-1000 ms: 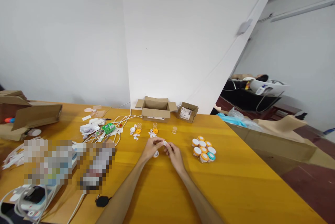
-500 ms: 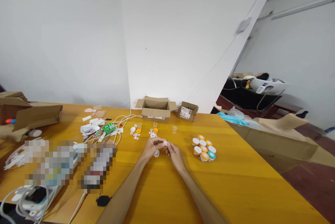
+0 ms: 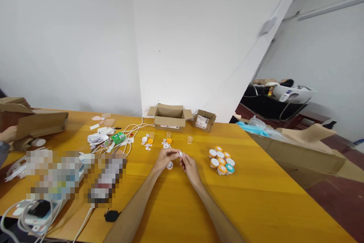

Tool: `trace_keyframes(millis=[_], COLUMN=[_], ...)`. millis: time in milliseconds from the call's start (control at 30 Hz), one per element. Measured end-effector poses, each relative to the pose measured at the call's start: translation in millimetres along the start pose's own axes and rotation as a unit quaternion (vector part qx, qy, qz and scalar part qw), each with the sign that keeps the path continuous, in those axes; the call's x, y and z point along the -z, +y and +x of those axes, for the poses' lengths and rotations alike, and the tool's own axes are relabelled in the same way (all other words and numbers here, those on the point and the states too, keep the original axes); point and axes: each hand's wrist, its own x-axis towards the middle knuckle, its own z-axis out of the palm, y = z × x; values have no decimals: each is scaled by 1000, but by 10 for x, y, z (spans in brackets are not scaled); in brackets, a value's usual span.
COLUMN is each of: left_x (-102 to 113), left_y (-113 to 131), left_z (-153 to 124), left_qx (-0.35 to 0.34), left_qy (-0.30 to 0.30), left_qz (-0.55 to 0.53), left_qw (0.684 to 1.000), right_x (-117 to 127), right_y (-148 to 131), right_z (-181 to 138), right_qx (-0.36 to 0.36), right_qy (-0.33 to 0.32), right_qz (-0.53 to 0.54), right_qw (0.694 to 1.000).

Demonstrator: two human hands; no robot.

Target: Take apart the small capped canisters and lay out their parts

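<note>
My left hand (image 3: 165, 159) and my right hand (image 3: 188, 163) meet over the table, fingertips pinched around a small white plastic part (image 3: 180, 154). Its exact kind is too small to make out. Just under the left fingers stands a small round container (image 3: 170, 165) with a white and orange rim. Beyond the hands lie loose white plastic pieces (image 3: 166, 146) with an orange ring (image 3: 169, 141) and a clear cup (image 3: 168, 135). A similar group of white parts (image 3: 148, 146) sits to its left, with another orange ring (image 3: 150, 141).
Capped containers (image 3: 222, 160) cluster at the right. A lone clear cup (image 3: 190, 140) stands farther back. Two cardboard boxes (image 3: 170, 122) (image 3: 204, 121) are by the wall. Cables, a green packet (image 3: 118, 138) and a power strip occupy the left. Another person's hand (image 3: 9, 134) reaches into a left box.
Another person's hand and sleeve have come into view at the far left box. My hands stay together, and the white part between my fingers has turned slightly.
</note>
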Motion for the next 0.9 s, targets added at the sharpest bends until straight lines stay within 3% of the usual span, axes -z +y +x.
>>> trace_keyframes(millis=[133,333,567,700,800,900], left_x=[8,-8,-131,-192,-228,-247], left_y=[6,25,136,203,223,216], left_z=[22,69,181,277,337,359], left_qx=[-27,-68,-102,-107,-113,-112], left_qy=[-6,7,-47,-50,-28,17], left_qz=[40,220,462,540,536,483], left_qw=[999,973,880,833,836,868], right_x=[7,36,61,74,82,94], right_y=[-89,-205,-174,-120,-71,-39], right_z=[-9,-15,15,39,58,74], right_qx=[-28,-46,-11,-3,6,19], right_qy=[5,28,82,90,99,100], right_qz=[12,21,24,29,33,39], right_qw=[1000,998,996,995,995,994])
